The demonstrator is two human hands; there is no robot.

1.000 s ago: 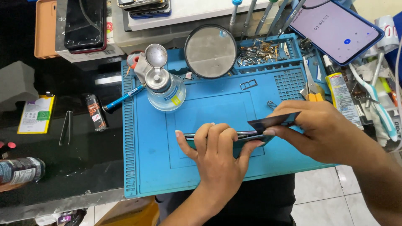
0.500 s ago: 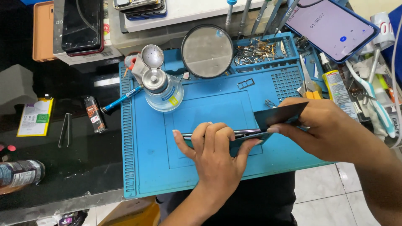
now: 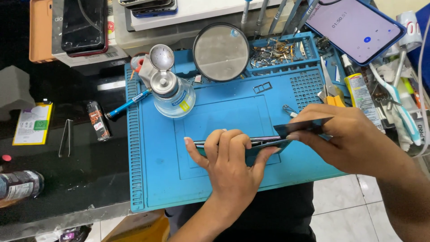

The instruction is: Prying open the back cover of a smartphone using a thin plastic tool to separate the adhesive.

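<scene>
We find the phone (image 3: 237, 144) standing on its long edge near the middle of the blue repair mat (image 3: 156, 179), its long axis running from 9 o'clock to 3 o'clock across the view, with the thin upper edge facing the camera. The left hand (image 3: 230, 163) reaches in from 6 o'clock and clamps the phone, fingers curled over the upper edge and thumb pressed on the near side; its grip is pressed together on the phone. The right hand (image 3: 354, 139) enters from 4 o'clock, its grip pinching a thin dark card (image 3: 302, 127). The card lies nearly level, its point directed toward 9 o'clock and meeting the phone's right end at the seam. At 11 o'clock from the phone stands a clear liquid dispenser bottle (image 3: 172, 94) with its metal lid hinged open; at 12 o'clock a round mirror (image 3: 221, 51) leans on the mat's rear trays. A second phone with a lit screen (image 3: 354, 27) lies at 1 o'clock. Tweezers (image 3: 66, 136) rest on the dark worktop (image 3: 67, 188) at 9 o'clock.
</scene>
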